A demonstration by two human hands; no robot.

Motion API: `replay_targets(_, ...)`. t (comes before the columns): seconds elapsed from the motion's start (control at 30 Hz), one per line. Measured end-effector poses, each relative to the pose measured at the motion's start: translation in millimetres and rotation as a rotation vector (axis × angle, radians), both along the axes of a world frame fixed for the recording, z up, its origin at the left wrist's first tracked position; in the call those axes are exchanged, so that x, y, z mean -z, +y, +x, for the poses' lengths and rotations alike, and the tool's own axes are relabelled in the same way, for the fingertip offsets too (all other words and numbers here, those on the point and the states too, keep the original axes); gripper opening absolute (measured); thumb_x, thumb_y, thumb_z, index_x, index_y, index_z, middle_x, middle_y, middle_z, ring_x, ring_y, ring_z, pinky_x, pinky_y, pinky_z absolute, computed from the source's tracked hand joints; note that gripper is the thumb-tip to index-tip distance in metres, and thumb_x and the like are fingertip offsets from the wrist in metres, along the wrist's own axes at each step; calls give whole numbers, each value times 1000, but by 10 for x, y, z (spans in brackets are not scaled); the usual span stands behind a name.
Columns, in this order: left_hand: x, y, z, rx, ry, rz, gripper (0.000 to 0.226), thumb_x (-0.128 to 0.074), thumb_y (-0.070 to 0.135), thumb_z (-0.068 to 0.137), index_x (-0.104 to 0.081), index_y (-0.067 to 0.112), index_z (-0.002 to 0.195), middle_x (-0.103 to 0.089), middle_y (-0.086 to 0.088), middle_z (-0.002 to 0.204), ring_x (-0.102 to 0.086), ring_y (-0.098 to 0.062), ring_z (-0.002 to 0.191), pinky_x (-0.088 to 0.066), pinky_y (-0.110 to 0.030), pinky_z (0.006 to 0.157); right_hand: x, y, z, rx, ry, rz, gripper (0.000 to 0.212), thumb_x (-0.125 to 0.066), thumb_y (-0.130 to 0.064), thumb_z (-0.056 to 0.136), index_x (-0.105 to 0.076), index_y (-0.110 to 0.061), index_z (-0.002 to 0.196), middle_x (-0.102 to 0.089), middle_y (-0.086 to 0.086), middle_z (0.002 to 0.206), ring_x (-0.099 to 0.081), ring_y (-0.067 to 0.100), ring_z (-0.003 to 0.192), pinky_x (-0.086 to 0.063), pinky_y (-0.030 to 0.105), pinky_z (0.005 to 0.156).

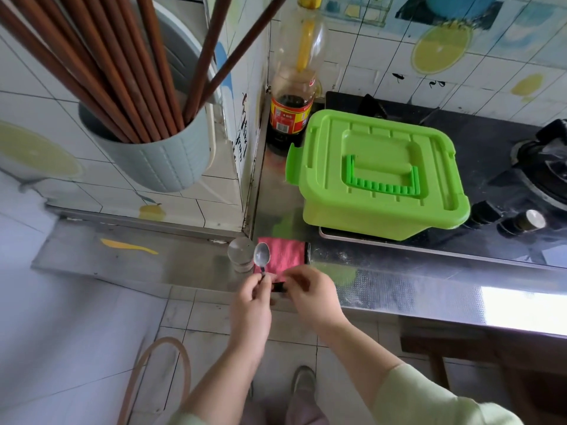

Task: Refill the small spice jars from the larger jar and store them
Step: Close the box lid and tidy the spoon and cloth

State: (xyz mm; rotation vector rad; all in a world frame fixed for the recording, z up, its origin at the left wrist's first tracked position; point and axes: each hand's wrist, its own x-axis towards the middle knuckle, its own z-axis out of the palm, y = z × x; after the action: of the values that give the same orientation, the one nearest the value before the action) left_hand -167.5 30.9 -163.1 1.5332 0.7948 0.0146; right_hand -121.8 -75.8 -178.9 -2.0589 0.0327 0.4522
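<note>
Both forearms come up from the bottom and the hands meet just off the front edge of the steel counter, backs of the hands up. The left hand pinches the thin handle of a small metal spoon with thumb and curled fingers. The spoon's shiny oval bowl points up and away, over the near edge of the pink cloth. The right hand has curled fingers, tips pinching a small black piece between the 2 hands; cannot tell what it is. A pale green sleeve ends mid-forearm on the right arm. 1 small jar, clear and round with a domed top, stands upright near the counter's front edge, just left of the cloth; contents unreadable. The cloth is fuzzy with black trim on its right side and lies flat. A green plastic box, rectangular, has its ribbed lid on and its handle folded flat, and sits on the front-left corner of the black glass stove. A clear sauce bottle with dark liquid and a red label stands in the counter's back-left corner. A grey ribbed holder on the left wall carries brown chopsticks.
</note>
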Motion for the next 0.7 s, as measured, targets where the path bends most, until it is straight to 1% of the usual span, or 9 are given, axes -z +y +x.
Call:
replay_targets(0.07, 9, 19, 28, -16, -5, 27, 22, -51, 24, 97, -67, 27, 82, -60, 10, 68, -52, -13, 64, -40, -30, 61, 113, -11, 101, -21, -198, -129, 35, -50, -5, 88, -64, -20, 117, -66, -1, 116, -61, 17, 107, -47, 31, 97)
replay_targets(0.13, 37, 25, 36, 17, -21, 85, 23, -50, 26, 98, -68, 24, 83, -54, 14, 55, -47, -11, 58, -35, -30, 57, 212, 83, 203, -282, -269, -248, 47, -36, -16, 93, -47, -17, 139, -41, 8, 149, -31, 25, 141, -23, 32, 116)
replay_targets(0.2, 63, 12, 39, 43, -27, 108, 26, -47, 28, 98, -66, 21, 82, -50, 15, 46, -42, -12, 53, -32, -30, 54, 307, 180, 225, -529, -261, -404, 65, -15, -43, 89, -32, -20, 147, -11, 12, 160, 0, 34, 147, -3, 44, 120)
replay_targets(0.27, 80, -4, 60, 21, -23, 69, 29, -44, 30, 100, -65, 18, 84, -48, 2, 49, -39, -23, 51, -31, -31, 55, 413, 180, 160, -633, -259, -582, 78, -1, -54, 82, -19, -25, 151, 6, 10, 160, 16, 33, 145, 7, 44, 119)
replay_targets(0.33, 110, -29, 89, 1, 5, 17, 32, -42, 31, 100, -65, 18, 84, -47, -3, 55, -39, -26, 54, -32, -31, 54, 442, 75, -6, -600, -339, -664, 72, -6, -54, 87, -17, -24, 152, -1, 8, 160, 10, 30, 144, 2, 44, 119)
replay_targets(0.4, 120, -64, 113, -8, 35, -42, 34, -41, 29, 100, -65, 18, 79, -46, 9, 49, -39, -15, 52, -31, -30, 51, 476, -150, -222, -572, -367, -715, 64, -27, -49, 94, -28, -18, 150, -20, 7, 157, -14, 30, 145, -11, 42, 114)
replay_targets(0.47, 126, -113, 157, 6, 49, -97, 35, -41, 26, 100, -65, 20, 77, -44, 11, 55, -37, -12, 52, -27, -29, 49, 512, -489, -403, -500, -370, -741, 63, -37, -45, 93, -32, -14, 148, -25, 7, 156, -23, 28, 143, -16, 38, 112)
replay_targets(0.63, 134, -216, 257, 16, 75, -192, 33, -38, 17, 102, -64, 12, 82, -40, 3, 60, -30, -11, 46, -21, -22, 44, 445, -1081, -290, -187, -202, -698, 72, -12, -54, 92, -18, -12, 151, -6, 1, 159, 0, 18, 147, -8, 33, 120)
replay_targets(0.7, 132, -246, 292, 9, 107, -240, 32, -37, 15, 102, -64, 9, 84, -41, 2, 61, -29, -10, 45, -20, -20, 40, 423, -992, -7, -68, -177, -615, 66, -15, -47, 95, -19, -12, 151, -7, 5, 160, -1, 18, 148, -6, 31, 120)
